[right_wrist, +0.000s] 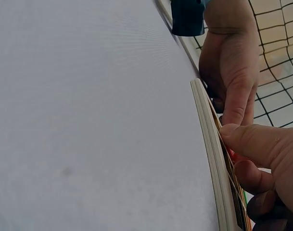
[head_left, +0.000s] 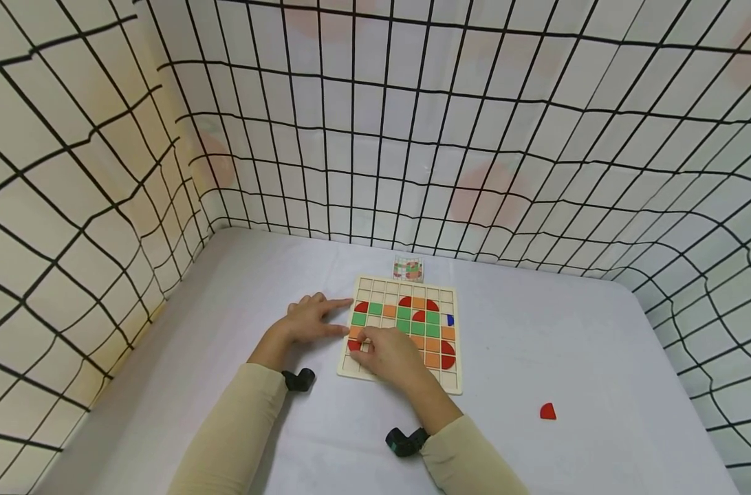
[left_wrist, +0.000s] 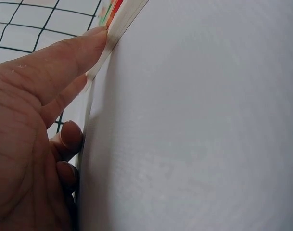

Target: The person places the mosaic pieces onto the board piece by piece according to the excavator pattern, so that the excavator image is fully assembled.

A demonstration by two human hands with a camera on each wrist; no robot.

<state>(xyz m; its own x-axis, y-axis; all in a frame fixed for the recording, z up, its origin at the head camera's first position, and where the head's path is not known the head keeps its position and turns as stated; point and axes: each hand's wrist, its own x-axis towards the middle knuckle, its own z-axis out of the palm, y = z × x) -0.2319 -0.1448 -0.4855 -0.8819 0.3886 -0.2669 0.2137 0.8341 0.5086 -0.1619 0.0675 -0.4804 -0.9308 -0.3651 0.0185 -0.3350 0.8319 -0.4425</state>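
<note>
A wooden grid board (head_left: pixel 344 366) lies on the white cloth, with green, orange and red flat pieces in its cells. My right hand (head_left: pixel 388 352) reaches over its lower left part. Between that thumb and forefinger is a red rounded piece (head_left: pixel 353 345), low over or in a left-edge cell; its seating is partly hidden. My left hand (head_left: pixel 310 319) lies at the board's left edge, thumb and forefinger stretched out and touching the rim. In the right wrist view, the right thumb (right_wrist: pixel 252 142) is close above the board's side (right_wrist: pixel 209 144).
A small printed pattern card (head_left: pixel 408 269) stands just behind the board. One loose red quarter-round piece (head_left: pixel 547 411) lies on the cloth to the right. A blue piece (head_left: pixel 450 320) is at the board's right edge. Black wire mesh (head_left: pixel 382 137) surrounds the back and sides.
</note>
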